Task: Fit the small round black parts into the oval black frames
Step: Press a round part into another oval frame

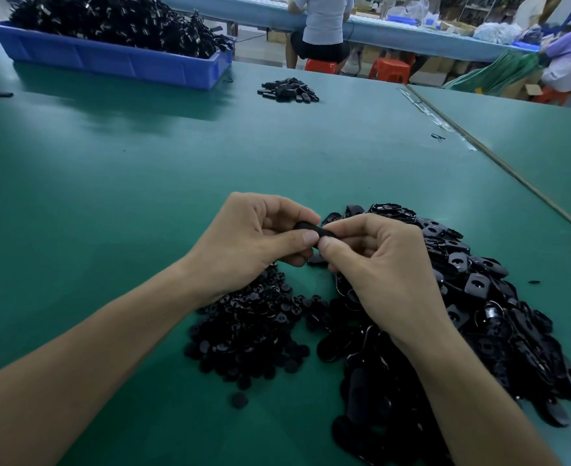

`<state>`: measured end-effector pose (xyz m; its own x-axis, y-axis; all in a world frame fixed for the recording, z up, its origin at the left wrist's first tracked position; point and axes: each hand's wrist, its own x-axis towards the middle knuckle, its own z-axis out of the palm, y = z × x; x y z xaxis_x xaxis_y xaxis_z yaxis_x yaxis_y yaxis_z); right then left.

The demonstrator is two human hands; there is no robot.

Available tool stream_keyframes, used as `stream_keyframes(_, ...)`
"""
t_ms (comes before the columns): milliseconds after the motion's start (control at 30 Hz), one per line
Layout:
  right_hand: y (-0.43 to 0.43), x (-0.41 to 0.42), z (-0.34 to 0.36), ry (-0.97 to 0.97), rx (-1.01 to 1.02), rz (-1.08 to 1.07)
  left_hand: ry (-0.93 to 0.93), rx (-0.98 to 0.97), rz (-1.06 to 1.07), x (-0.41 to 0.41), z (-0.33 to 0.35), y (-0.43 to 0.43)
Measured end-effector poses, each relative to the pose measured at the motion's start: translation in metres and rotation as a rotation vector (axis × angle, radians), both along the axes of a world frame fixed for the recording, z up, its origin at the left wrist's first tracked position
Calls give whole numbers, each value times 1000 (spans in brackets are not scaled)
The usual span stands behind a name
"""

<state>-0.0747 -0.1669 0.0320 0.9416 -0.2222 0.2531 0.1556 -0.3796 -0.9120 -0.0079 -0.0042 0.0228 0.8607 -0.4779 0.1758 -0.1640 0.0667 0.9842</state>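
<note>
Mostly hidden behind both thumbs, one oval frame (312, 229) is pinched between the left hand (257, 237) and right hand (378, 264) above the near middle of the green surface (142, 163). Whether anything sits in it cannot be made out. Round parts (250, 327) heap under the left wrist, and loose frames (472, 307) lie toward the near right edge. A blue bin (119, 60) at the far left corner holds tangled black pieces (109, 18).

Dim, cool overhead light leaves a soft sheen on the green counter (142, 146); corners darken, edges bow from wide-angle distortion, background slightly soft.
</note>
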Motion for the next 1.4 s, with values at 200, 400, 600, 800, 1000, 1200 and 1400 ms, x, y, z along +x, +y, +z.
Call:
stream_keyframes(200, 0, -1, 0, 33, -12, 4, -37, 45, -33, -1, 2, 1)
stream_keyframes(400, 3, 0, 1, 42, -29, -27, -20, 39, -44, -2, 4, 3)
stream_keyframes(600, 2, -2, 3, 39, -72, -1, -47, 69, -9, -2, 5, 4)
stream_keyframes(800, -1, -2, 0, 41, -177, 20, -94, 111, 63, 0, 1, 5)
stream_keyframes(1000, 1, -11, 2, 131, -643, 47, -51, 128, 397, 27, -14, 20)
stream_keyframes(1200, 4, -18, 11, 293, -909, 218, -59, 259, 586, 48, -29, 37)
stream_keyframes(1400, 5, -21, 15, 390, -914, 238, -145, 459, 679, 49, -34, 44)
